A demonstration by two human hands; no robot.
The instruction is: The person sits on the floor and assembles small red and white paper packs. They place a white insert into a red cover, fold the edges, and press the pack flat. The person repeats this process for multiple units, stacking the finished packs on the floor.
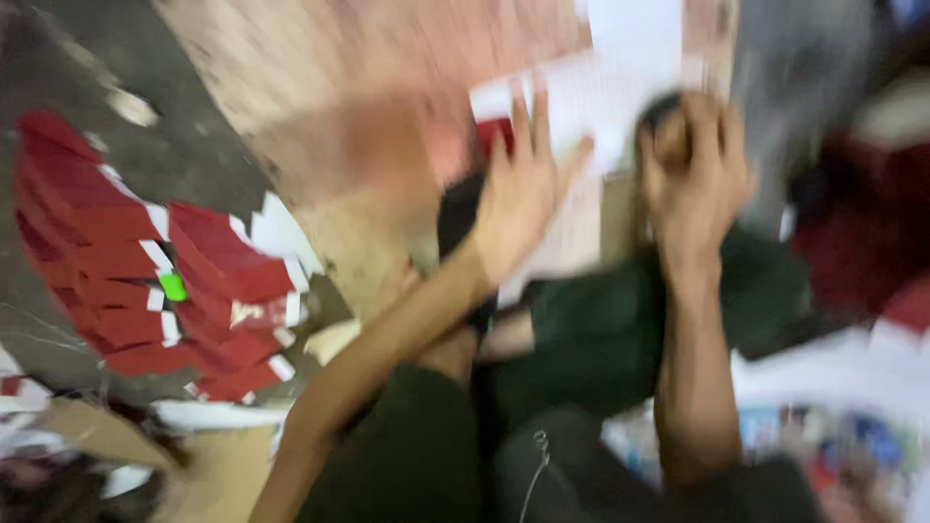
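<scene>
In the head view, which is strongly blurred, two bare forearms are seen reaching away from the person over dark green trousers (pixel 581 339). The left hand (pixel 518 194) is held with the fingers spread and straight, the palm laid flat against a white sheet of paper or thin card (pixel 601 107). Nothing is pinched by it; the sheet is only pressed down. The right hand (pixel 693 174) is curled into a closed fist around a small dark object (pixel 662 108), of which only the top is visible; its kind cannot be told. This fist is placed at the right edge of the same white sheet, on a pale brown board or floor surface (pixel 320 87) at the far side of the scene.

The sheet is judged to be very light, thin and flexible, easy to crease or tear, and likely to slide on the smooth surface. It is best held flat with an open palm, or taken by an edge or corner between thumb and fingers.

At the left, well apart from both hands, a pile of red and white cut card pieces (pixel 145 281) is lying on grey ground, with one small green piece (pixel 172 287) among them. More white sheets (pixel 833 368) are seen at the near right.
</scene>
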